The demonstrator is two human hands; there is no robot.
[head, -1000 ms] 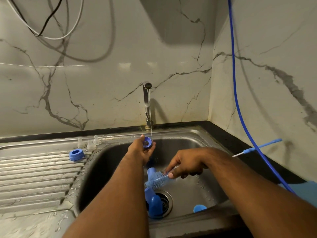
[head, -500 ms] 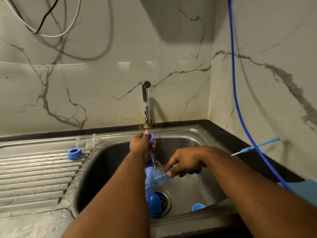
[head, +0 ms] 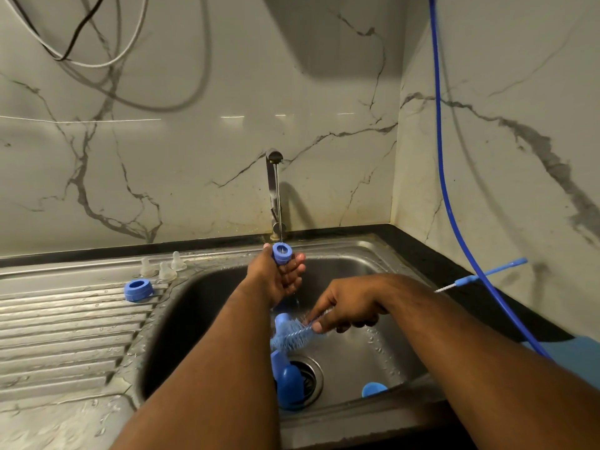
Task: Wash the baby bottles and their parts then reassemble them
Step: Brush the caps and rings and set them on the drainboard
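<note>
My left hand (head: pixel 276 277) holds a blue bottle ring (head: pixel 281 252) up under the thin stream from the tap (head: pixel 273 190), its opening facing me. My right hand (head: pixel 349 306) grips a blue bottle brush (head: pixel 292 334) low over the sink basin (head: pixel 357 345), bristles pointing left. Blue bottle parts (head: pixel 289 381) lie on the drain, and a small blue cap (head: pixel 373 388) rests at the basin's near edge. On the drainboard (head: pixel 65 329) sit another blue ring (head: pixel 139 289) and three clear teats (head: pixel 162 267).
A thin blue-handled brush (head: pixel 480 276) lies on the black counter right of the sink. A blue hose (head: pixel 446 190) hangs down the right wall. Cables droop across the marble wall at upper left. A blue cloth (head: pixel 578 355) shows at the right edge.
My left hand has turned the blue ring under the water, so its opening now faces me, and my fingers have spread. The right hand with the brush has barely moved.
</note>
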